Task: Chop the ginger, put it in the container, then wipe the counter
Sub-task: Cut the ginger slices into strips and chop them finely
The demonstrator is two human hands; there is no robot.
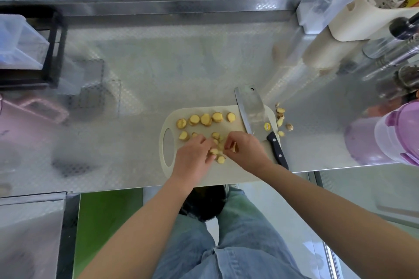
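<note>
Hands (192,156) (246,152) pinching ginger slices (217,117), yellow, round

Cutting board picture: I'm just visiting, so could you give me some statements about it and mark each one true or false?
1. The cleaver lies flat across the cutting board's right end. True.
2. The right hand grips the cleaver's handle. False: it pinches ginger pieces; the cleaver lies untouched.
3. A row of ginger slices lies along the board's far side. True.
4. Every scrap is on the board. False: scraps lie on the counter, right of the board.
5. The left hand rests off the board. False: it is over the board, at the ginger pieces.
</note>
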